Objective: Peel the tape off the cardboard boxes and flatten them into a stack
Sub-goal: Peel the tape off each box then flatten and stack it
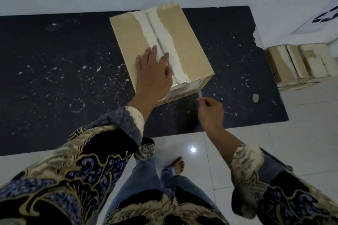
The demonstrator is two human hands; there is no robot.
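One view only, head camera, looking down.

Box [161, 47] sits on a dark tabletop [54, 78], at about 12 o'clock from the person, near the middle of the frame. Left hand [153, 71] lies flat on the box top, fingers straight, pressing it steady beside the centre seam. Right hand [210, 108] at 5 o'clock of the box, off its near corner, pinches a thin strip of tape [200, 94] that runs up to that corner.

Progress, as judged: the top shows a pale torn band along the seam, so the main tape looks already stripped there. Clear tape is still on the near end face, and the strip in the fingers is only partly free. The box is still closed and standing; flattening is not yet begun.

Around: flat boxes [300, 62] lie at 3 o'clock, off the tabletop's right edge, possibly the stack; I cannot tell how many. White scraps [87, 71] are scattered across the dark surface, with one larger bit [255, 97] near the right hand. Tiled floor [237, 151] and a bare foot [178, 165] at 6 o'clock. Nothing blocks the pull.
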